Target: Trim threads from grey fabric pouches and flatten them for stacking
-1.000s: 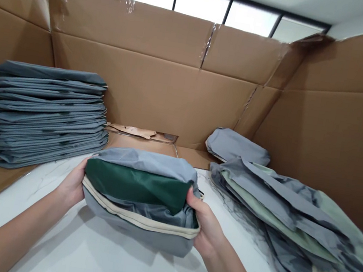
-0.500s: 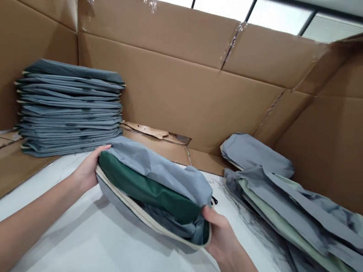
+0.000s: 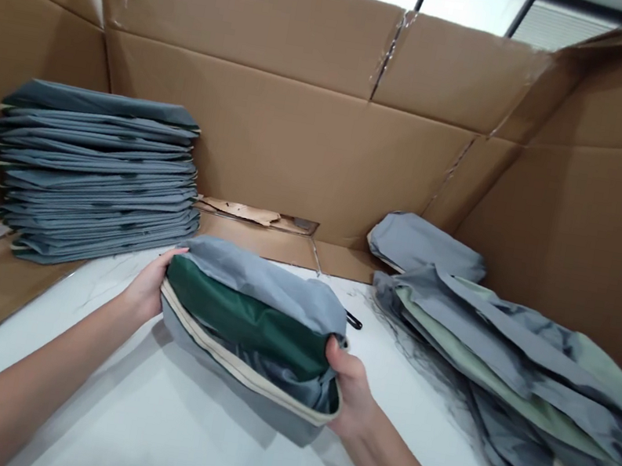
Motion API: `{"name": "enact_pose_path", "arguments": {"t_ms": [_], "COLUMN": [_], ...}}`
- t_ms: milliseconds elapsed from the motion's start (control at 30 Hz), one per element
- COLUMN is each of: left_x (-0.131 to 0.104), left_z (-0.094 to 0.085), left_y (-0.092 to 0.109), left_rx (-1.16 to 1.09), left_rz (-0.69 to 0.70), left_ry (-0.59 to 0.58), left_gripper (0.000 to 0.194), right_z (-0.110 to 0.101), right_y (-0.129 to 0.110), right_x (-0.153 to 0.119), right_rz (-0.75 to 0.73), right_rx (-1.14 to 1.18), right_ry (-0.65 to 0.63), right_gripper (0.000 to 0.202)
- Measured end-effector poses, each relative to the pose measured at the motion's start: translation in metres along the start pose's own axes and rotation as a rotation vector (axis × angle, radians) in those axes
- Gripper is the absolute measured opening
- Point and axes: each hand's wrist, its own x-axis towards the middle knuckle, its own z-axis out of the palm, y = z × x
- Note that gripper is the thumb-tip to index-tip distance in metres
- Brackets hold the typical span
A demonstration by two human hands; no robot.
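Observation:
Between my hands is a grey-blue fabric pouch (image 3: pixel 272 286) with a dark green panel and a cream zipper edge along its gaping mouth. My left hand (image 3: pixel 150 287) is closed on its left end. At the opposite end my right hand (image 3: pixel 350 391) grips the side, thumb pressed on the green panel. A small black zipper pull (image 3: pixel 354 320) sticks out just past the right end. The pouch is held above the white tabletop (image 3: pixel 182 434), tilted with its opening toward me. My fingers behind the fabric are hidden.
A tall stack of folded grey-blue pouches (image 3: pixel 98 181) stands at the left. On the right lies a loose heap of grey and pale green fabric pieces (image 3: pixel 504 361), with another grey pouch (image 3: pixel 428 245) behind it. Cardboard walls (image 3: pixel 280 132) enclose the back and sides.
The view has shifted slightly, so the surroundings sit further left and higher. My right hand has moved a little left with its end of the pouch, whose mouth gapes somewhat wider. Both hands keep hold.

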Motion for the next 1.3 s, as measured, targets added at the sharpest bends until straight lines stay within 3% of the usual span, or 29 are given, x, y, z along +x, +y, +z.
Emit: {"name": "enact_pose_path", "arguments": {"t_ms": [133,333,400,500,533,567,600,633,667,700,767,833,900,1000,1300], "left_x": [0.009,0.018,0.018,0.009,0.001,-0.008,-0.020,-0.032,-0.043,-0.054,-0.068,-0.072,-0.068,-0.059,-0.041], "left_z": [-0.002,-0.010,-0.016,-0.019,-0.016,-0.008,0.003,0.017,0.034,0.052,0.088,0.114,0.128,0.130,0.129], "left_y": [-0.009,-0.010,-0.002,0.020,0.028,0.035,0.039,0.041,0.039,0.035,0.020,0.003,-0.011,-0.019,-0.018], "left_rx": [0.026,0.046,0.163,0.528,0.686,0.826,0.872,0.891,0.935,1.002,1.171,1.323,1.428,1.431,1.089], "left_rz": [-0.044,-0.010,-0.011,-0.036,0.013,0.170,0.431,0.686,0.855,0.912,0.792,0.826,0.929,1.004,0.697], "left_ry": [0.003,-0.033,-0.067,-0.064,-0.023,0.058,0.071,0.038,-0.073,-0.242,-0.615,-0.776,-0.803,-0.786,-0.888], "left_gripper": [0.011,0.017,0.017,0.012,0.011,0.009,0.013,0.024,0.032,0.035,0.026,0.012,0.019,0.032,0.045], "right_z": [0.001,-0.004,-0.006,-0.004,-0.002,-0.001,0.001,0.003,0.005,0.007,0.009,0.009,0.006,0.000,-0.007], "right_y": [0.005,-0.008,-0.013,-0.016,-0.017,-0.017,-0.016,-0.015,-0.014,-0.014,-0.012,-0.012,-0.012,-0.013,-0.015], "right_x": [-0.002,0.007,0.007,0.005,0.004,0.003,0.002,0.002,0.001,0.001,0.000,-0.001,-0.002,-0.003,-0.010], "right_rz": [0.025,0.043,0.028,0.025,0.027,0.032,0.037,0.039,0.039,0.033,0.017,0.005,-0.011,-0.020,-0.048], "right_rx": [0.055,0.249,0.273,0.276,0.271,0.267,0.264,0.260,0.255,0.249,0.239,0.236,0.214,0.118,0.020], "right_ry": [-0.052,0.255,0.312,0.321,0.314,0.307,0.294,0.278,0.256,0.232,0.190,0.162,0.144,0.105,-0.084], "right_gripper": [0.070,0.054,0.053,0.051,0.050,0.050,0.051,0.051,0.051,0.051,0.051,0.052,0.054,0.053,0.065]}}
